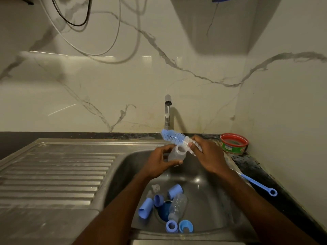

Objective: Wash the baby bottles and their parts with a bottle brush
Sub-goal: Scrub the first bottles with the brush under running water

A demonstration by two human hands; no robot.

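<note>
- Blue caps (160,209) & spare bottle (177,206) lie at sink's (208,190) near edge, unwashed.
- L hand (159,164) grasps bottle (177,154) over sink; R hand (208,156) grips brush (174,137) by its bristles.
- Step: brush not yet inside; next, aim tip into bottle mouth.

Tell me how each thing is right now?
Tap: running.
Bottle in left hand: open, uncapped.
Bottle brush: gripped by right hand, outside the bottle.
Second bottle: lying in sink.
Blue caps: off, loose.
Red tub: lidless.
</note>
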